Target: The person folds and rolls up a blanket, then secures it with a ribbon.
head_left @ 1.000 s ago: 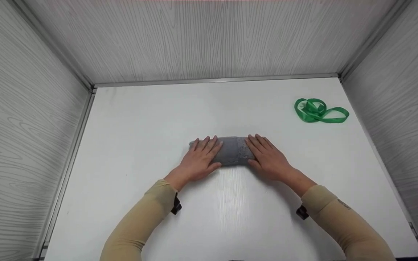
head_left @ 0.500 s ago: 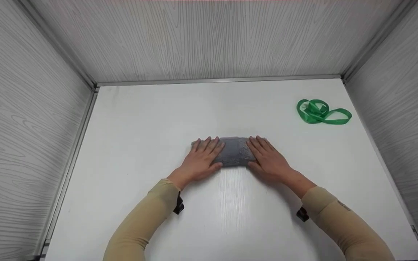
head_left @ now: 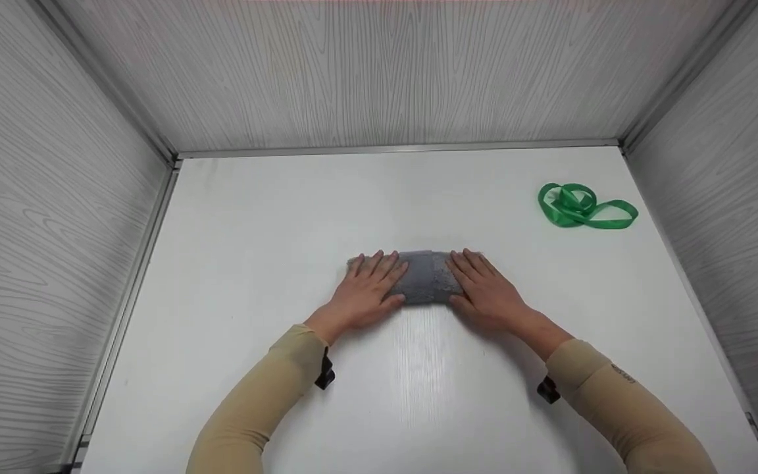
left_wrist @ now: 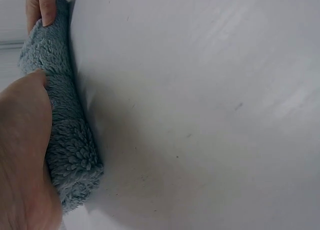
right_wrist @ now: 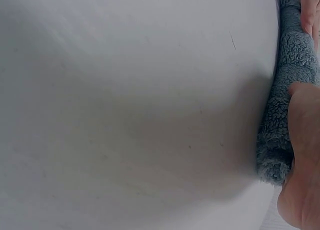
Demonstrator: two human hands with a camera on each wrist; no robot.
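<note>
A grey, fluffy towel (head_left: 420, 278) lies rolled into a short bundle near the middle of the white table. My left hand (head_left: 364, 293) rests on its left end with straight fingers spread over the top. Over the right end lies my right hand (head_left: 489, 289), fingers also straight, thumb at the near side. Between the hands a smoother band of the towel shows. In the left wrist view the pile of the rolled towel (left_wrist: 70, 135) is plain beside the thumb. The right wrist view shows the coiled end of the towel (right_wrist: 275, 165) next to the palm.
A loosely looped green ribbon (head_left: 573, 207) lies at the back right of the white table (head_left: 287, 210). Wood-patterned grey panels (head_left: 379, 72) stand around the back and both sides, with metal strips along their lower edges.
Both hands stay on the rolled towel in the same pose. Only a slight shift of the whole head view shows.
</note>
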